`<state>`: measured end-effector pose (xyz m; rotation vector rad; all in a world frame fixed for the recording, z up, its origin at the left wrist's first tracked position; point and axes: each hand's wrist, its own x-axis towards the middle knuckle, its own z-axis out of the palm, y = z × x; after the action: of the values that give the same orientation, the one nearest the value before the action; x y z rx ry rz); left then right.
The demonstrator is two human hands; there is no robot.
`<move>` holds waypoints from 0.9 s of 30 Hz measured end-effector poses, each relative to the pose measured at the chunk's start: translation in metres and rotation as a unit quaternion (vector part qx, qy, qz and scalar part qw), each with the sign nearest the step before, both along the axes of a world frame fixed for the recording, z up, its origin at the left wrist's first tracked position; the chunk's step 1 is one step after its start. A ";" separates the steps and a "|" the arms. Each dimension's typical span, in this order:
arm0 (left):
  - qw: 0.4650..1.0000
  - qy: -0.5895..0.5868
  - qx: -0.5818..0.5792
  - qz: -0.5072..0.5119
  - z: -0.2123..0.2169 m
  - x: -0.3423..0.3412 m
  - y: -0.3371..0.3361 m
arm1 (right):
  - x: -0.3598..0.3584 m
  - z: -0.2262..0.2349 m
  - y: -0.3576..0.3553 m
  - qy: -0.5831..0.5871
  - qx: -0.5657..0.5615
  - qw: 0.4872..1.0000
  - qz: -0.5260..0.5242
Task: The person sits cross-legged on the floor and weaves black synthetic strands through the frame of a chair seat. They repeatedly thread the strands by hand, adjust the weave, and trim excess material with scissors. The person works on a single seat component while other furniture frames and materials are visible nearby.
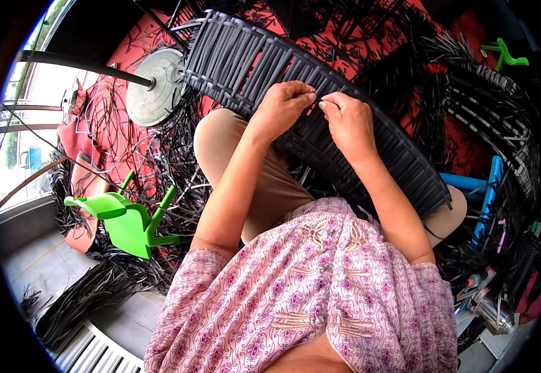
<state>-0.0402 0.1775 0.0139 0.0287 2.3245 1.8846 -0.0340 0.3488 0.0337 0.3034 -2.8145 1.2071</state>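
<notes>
Across my knees lies a long, curved black panel (401,165) woven from flat strips. Its upper left part shows open rows of slats with gaps, while the lower right part looks densely woven. Over the panel's middle, my left hand (283,110) is closed in a pinch, thumb against fingertips. My right hand (350,124) pinches as well, close beside the left with a small gap between them. Whatever sits between the fingertips is too small and dark to make out.
A bright green plastic chair (127,225) lies tipped at the left. Behind it stands a round grey base (153,90) with a dark pole. Loose black strips litter the red floor covering. A blue frame (492,193) and a metal flask (495,313) are at the right.
</notes>
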 end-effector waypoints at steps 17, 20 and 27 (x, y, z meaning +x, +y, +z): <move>0.988 0.070 0.072 0.120 0.077 0.033 -0.017 | 0.004 0.020 -0.026 0.011 -0.251 0.964 0.091; 0.982 0.112 0.006 0.152 0.042 0.011 -0.022 | 0.003 0.017 -0.024 -0.079 -0.318 0.944 0.040; 0.903 0.181 -0.365 0.138 0.005 -0.001 -0.001 | 0.005 0.011 -0.022 -0.108 -0.322 0.941 -0.011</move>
<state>-0.0411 0.1766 0.0191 -0.0403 3.3004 1.0223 -0.0292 0.3266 0.0450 0.0957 -2.3689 2.1603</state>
